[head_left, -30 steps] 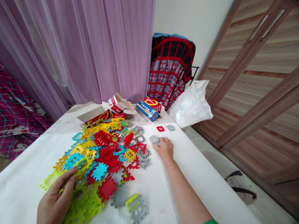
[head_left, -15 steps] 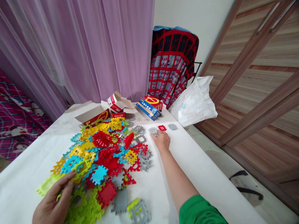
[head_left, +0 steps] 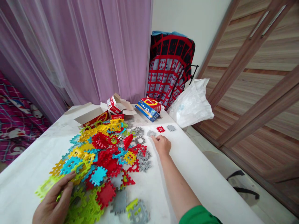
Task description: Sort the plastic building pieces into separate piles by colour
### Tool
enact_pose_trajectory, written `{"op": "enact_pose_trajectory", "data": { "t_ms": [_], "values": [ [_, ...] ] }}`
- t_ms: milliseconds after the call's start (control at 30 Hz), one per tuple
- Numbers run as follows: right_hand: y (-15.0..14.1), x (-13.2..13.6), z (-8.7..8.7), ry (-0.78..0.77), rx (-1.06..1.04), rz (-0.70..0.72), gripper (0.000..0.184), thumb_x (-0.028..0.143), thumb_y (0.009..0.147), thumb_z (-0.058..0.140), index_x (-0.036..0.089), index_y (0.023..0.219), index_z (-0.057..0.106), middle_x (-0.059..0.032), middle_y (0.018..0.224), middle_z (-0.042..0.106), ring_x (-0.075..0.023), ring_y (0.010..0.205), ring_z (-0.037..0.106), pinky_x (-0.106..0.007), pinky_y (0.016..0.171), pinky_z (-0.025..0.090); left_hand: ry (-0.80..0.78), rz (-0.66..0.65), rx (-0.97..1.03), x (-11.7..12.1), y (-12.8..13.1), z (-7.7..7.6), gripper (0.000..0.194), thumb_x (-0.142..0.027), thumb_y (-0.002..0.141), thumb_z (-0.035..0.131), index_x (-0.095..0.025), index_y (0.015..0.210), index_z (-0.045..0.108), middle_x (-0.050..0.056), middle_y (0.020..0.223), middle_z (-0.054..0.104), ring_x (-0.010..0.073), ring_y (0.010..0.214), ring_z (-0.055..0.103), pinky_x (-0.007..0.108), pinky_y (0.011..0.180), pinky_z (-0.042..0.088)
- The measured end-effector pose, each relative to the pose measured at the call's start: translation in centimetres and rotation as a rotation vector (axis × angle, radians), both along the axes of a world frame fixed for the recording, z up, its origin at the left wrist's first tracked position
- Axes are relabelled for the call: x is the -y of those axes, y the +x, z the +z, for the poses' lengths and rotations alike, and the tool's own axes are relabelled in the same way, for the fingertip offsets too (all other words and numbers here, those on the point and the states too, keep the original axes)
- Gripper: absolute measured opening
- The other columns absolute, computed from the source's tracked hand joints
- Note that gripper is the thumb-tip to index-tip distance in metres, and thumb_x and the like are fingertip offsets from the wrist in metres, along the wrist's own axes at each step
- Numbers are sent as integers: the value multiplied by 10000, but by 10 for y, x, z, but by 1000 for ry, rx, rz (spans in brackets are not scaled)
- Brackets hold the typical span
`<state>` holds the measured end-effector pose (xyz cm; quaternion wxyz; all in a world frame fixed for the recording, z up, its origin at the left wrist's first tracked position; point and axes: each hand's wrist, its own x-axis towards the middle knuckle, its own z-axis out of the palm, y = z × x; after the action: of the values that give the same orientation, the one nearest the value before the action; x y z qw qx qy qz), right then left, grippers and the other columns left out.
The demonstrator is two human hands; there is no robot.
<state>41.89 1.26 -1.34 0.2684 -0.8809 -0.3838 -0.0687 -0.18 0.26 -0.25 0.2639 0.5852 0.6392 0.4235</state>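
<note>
My left hand [head_left: 54, 199] rests at the lower left on a heap of flat interlocking plastic pieces [head_left: 106, 157] in red, yellow, blue, lime and grey. Its index finger is stretched onto a lime piece, with the thumb apart; the other fingers are mostly hidden. On the right of the heap, my right hand [head_left: 163, 145] is low over the white tabletop, index finger extended and touching or just short of a grey piece [head_left: 151, 133]. It grips nothing that I can see. Beyond that piece lie a red window-shaped piece [head_left: 160, 129] and another grey piece [head_left: 171, 128], forming a row.
Opened cardboard boxes [head_left: 93, 117] stand behind the heap, with a blue and red box [head_left: 147, 109] to their right. A white plastic bag [head_left: 191, 104] hangs by the table's right edge. A purple curtain [head_left: 109, 53] and a wooden wardrobe [head_left: 254, 74] border the table [head_left: 187, 165].
My right hand has drawn back slightly from the grey piece, leaving more of it uncovered on the table. My left hand stays in place. The view has shifted slightly.
</note>
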Motion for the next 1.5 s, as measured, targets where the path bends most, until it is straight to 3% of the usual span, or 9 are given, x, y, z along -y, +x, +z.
{"op": "enact_pose_trajectory", "data": {
  "t_ms": [67,167,333,533,800,900,1033,1233,1500],
  "values": [
    [2,2,-2,64,-17,43,401,485,929,467,222,698,663,-64,781,710,-205,783,639,-304,734,447,-15,0,-3,0,1,1,480,-643,697,536,-293,977,710,46,1108,733,335,1172,622,523,1150,354],
    [4,0,-4,183,8,164,202,284,858,523,199,946,683,-89,1060,712,-228,1024,617,-327,889,448,-26,6,-7,1,3,5,475,-634,690,525,-292,966,704,46,1093,736,335,1167,625,520,1150,359],
    [4,-7,-4,62,-17,264,424,155,731,585,208,1149,631,-94,1386,566,-265,1277,481,-376,1001,405,-19,-10,-22,5,7,13,472,-623,705,509,-283,974,697,46,1107,734,330,1170,625,514,1135,388],
    [2,-8,0,-30,-6,244,328,224,828,566,229,1146,644,-80,1200,677,-250,1157,555,-350,940,409,7,-6,-67,6,6,12,441,-591,732,505,-291,986,704,23,1103,740,305,1121,657,474,1081,460],
    [5,-5,-9,115,-68,99,233,407,834,606,228,971,662,-18,877,720,-191,844,625,-284,779,433,11,-16,-66,3,7,13,478,-585,689,514,-265,983,710,31,1075,753,301,1090,673,464,1044,491],
    [7,-6,-10,165,-36,127,183,281,811,570,220,957,664,-49,1020,714,-207,961,612,-299,836,438,-4,-12,-50,4,9,14,497,-597,661,516,-261,972,708,40,1082,751,318,1104,665,489,1055,478],
    [7,-8,-5,88,-15,183,348,164,737,572,221,1072,651,-69,1301,623,-239,1183,536,-334,928,422,0,-6,-40,4,8,14,521,-612,650,515,-251,975,704,52,1084,750,326,1113,660,500,1068,465],
    [5,-8,2,-54,-43,183,408,232,802,573,234,1207,622,-73,1162,683,-247,1144,564,-338,924,410,14,-19,-57,2,5,9,523,-621,662,519,-260,991,706,44,1087,749,320,1111,662,492,1064,470],
    [9,-10,-2,-68,-60,180,342,242,853,576,258,1188,642,-45,1143,706,-212,1101,599,-294,912,415,20,-27,-64,3,7,10,513,-628,675,517,-270,985,711,32,1088,749,310,1111,664,485,1062,473]
  ]
}}
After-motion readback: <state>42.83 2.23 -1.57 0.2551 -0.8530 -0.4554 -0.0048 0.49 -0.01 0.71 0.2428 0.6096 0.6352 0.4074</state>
